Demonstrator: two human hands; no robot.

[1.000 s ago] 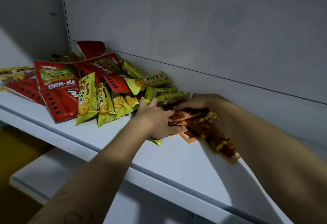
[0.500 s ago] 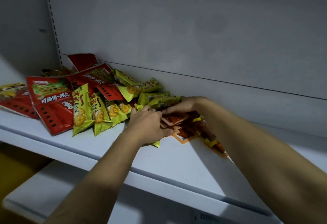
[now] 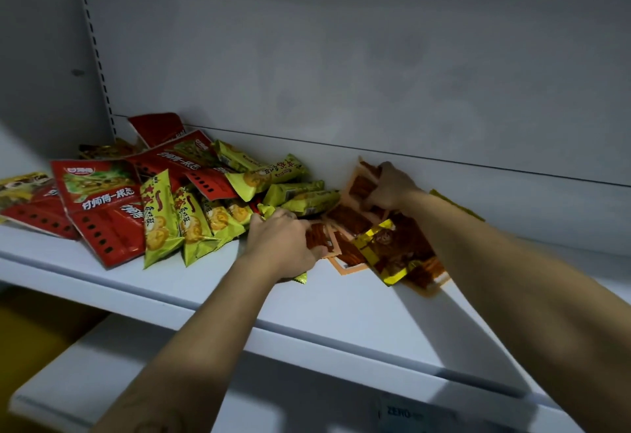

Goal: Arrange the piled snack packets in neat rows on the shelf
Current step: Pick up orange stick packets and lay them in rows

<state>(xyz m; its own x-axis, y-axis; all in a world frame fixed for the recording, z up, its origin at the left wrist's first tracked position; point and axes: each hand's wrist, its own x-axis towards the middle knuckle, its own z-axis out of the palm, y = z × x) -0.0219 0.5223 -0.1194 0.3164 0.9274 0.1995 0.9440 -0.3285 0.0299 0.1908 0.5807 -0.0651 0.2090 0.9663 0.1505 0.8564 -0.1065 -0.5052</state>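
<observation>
Left hand (image 3: 283, 243) and right hand (image 3: 389, 190) each grip orange packets (image 3: 345, 219) right of the green packets (image 3: 309, 200); light, floppy, slippery, probably best pinched at sealed edges.

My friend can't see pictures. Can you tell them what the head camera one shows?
Two bare hands reach into snack packets on a white shelf: the right hand grips orange packets by the back wall, the left hand grips more beside them. Yellow-green packets and red packets lie jumbled to the left.
</observation>
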